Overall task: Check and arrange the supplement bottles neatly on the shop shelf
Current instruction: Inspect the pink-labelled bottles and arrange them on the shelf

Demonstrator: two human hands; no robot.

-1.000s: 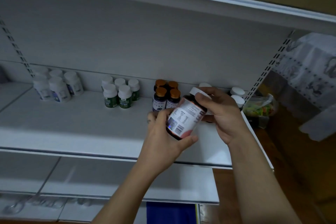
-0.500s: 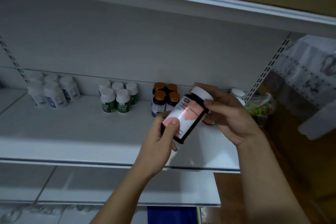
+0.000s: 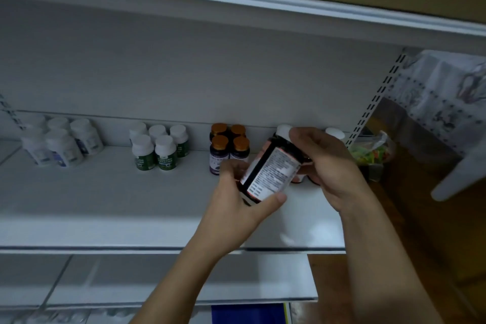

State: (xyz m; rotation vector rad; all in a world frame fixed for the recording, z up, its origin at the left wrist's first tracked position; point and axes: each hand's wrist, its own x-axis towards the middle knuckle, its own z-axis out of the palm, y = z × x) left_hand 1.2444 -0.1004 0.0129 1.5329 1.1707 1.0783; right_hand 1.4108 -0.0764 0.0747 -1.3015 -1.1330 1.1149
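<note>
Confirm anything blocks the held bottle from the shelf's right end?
Nothing visible on the bare shelf directly below the held bottle. White-capped bottles stand at the back right, partly hidden behind the right hand; the orange-capped bottles stand to the left, clear of it.

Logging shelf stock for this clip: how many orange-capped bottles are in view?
4 orange-capped bottles, two-by-two on the shelf: back left, back right, front left, front right. The left hand and right hand may hide others.

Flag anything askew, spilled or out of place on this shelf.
Nothing spilled or damaged. Only the dark bottle is off the shelf, held tilted between the left hand and right hand; the shelved bottles stand upright.
</note>
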